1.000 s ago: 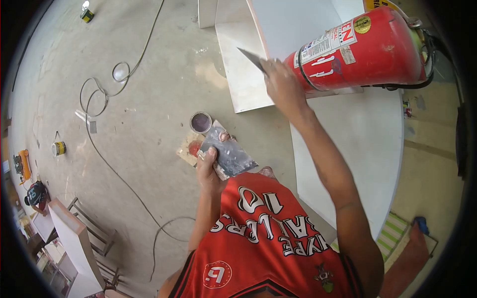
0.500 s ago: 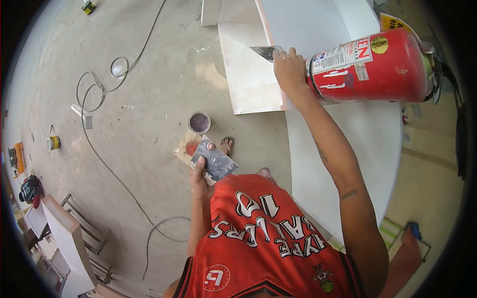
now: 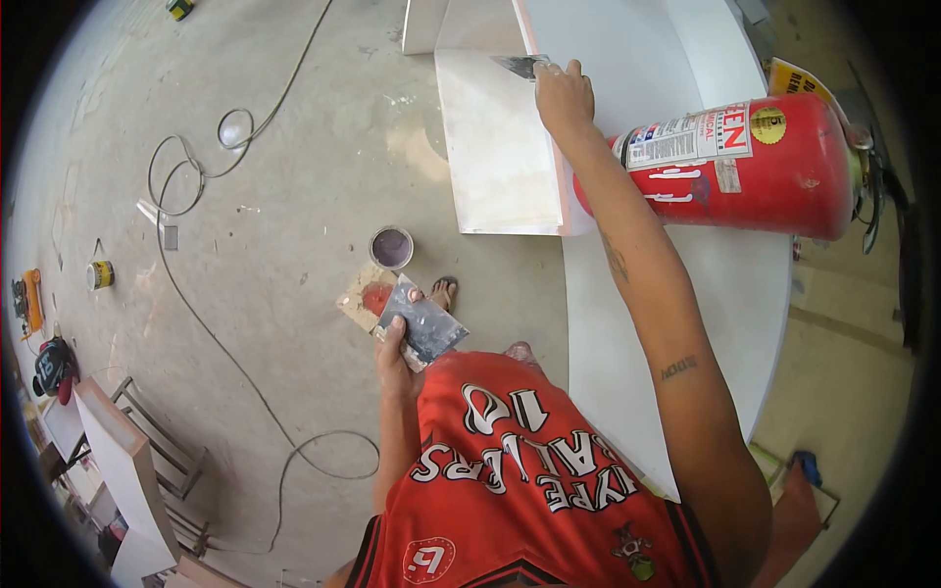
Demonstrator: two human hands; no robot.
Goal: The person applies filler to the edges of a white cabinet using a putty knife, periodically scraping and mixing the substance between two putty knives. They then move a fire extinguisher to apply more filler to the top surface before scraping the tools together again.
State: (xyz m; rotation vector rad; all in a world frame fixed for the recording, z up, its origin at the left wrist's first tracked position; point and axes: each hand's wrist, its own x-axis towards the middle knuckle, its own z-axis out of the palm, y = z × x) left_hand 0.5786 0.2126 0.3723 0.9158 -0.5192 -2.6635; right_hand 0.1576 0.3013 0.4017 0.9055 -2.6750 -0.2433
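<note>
My right hand [image 3: 565,100] is closed on a putty knife [image 3: 520,67], whose dark blade lies against the pinkish edge of a white panel structure [image 3: 500,137]. Low in front of my body, my left hand [image 3: 394,361] grips a grey, smeared flat plate [image 3: 423,319] with a small pinkish lump of putty on it. Under that plate shows a tan board [image 3: 355,297] with a red patch. Beyond it on the floor stands an open can [image 3: 392,247] of greyish-purple material.
A red fire extinguisher [image 3: 774,167] lies across the white surface [image 3: 667,323], close by my right forearm. A long cable [image 3: 230,358] loops over the concrete floor. Small tins [image 3: 100,275] stand on the left, near a white panel [image 3: 113,461] and metal stands.
My right hand and the putty knife have moved upward along the panel's edge. The extinguisher sits slightly lower in view. My left hand still holds the plate.
</note>
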